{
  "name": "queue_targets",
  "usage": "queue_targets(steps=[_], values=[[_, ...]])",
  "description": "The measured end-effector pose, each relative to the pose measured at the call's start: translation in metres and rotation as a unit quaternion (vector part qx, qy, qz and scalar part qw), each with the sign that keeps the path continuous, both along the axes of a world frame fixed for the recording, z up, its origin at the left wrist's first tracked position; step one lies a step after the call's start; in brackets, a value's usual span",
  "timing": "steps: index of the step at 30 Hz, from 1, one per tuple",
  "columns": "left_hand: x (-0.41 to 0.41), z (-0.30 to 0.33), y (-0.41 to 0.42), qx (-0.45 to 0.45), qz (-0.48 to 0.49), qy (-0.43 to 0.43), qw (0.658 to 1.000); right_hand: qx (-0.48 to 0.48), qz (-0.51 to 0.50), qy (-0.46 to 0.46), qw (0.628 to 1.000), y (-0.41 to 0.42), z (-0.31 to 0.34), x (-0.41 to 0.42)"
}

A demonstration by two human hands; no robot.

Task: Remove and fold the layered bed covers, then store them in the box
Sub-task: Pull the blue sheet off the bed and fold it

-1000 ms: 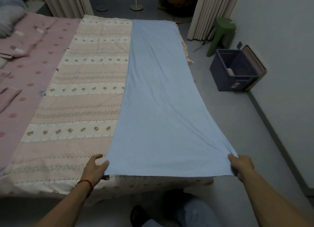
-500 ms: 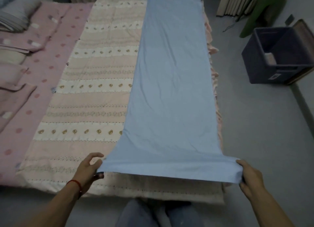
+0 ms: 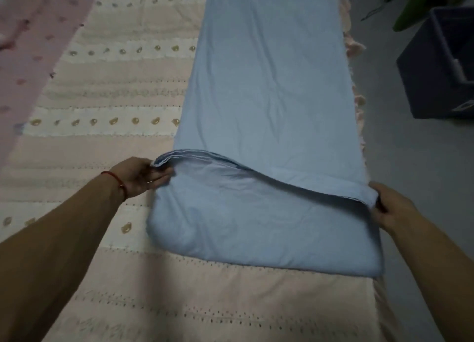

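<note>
I see both bare forearms reaching in from the lower corners of the frame. My left hand, a red string at its wrist, pinches cloth at centre left; my right hand grips with curled fingers at right of centre.

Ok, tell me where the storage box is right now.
In the head view the dark blue box sits on the grey floor at the right edge, beside the bed, near the green stool.

plain blue sheet, striped (peach, cream) cover
</note>
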State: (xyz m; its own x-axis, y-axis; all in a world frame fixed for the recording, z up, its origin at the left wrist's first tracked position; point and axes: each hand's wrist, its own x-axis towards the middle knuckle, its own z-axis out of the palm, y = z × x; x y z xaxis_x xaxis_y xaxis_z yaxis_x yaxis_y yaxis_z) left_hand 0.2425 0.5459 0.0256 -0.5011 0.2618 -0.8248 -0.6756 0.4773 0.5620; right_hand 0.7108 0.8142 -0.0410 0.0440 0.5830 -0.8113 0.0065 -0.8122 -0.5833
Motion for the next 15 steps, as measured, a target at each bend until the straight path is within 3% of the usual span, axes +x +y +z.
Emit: queue_targets(steps=[5, 7, 9, 10, 13, 15], values=[[-0.003, -0.074, 0.014, -0.012, 0.010, -0.006, 1.000, -0.038, -0.029, 0.006, 0.999, 0.014, -0.054, -0.017], [0.002, -0.099, 0.012, -0.053, -0.029, 0.098, 0.993, -0.048, -0.043, 0.010, 0.998, 0.017, -0.060, -0.015], [0.002, -0.109, 0.009, -0.128, -0.109, 0.285, 0.944, -0.057, -0.045, 0.036, 0.997, 0.020, -0.047, -0.018], [0.000, -0.109, 0.009, -0.136, -0.128, 0.331, 0.925, -0.041, -0.055, 0.073, 0.995, 0.022, -0.040, -0.020], [-0.007, -0.106, 0.009, -0.114, -0.130, 0.356, 0.918, -0.007, -0.078, 0.197, 0.977, 0.026, -0.024, -0.023], [-0.006, -0.103, 0.003, -0.114, -0.122, 0.335, 0.927, 0.037, -0.035, 0.187, 0.981, 0.011, -0.014, -0.027]])
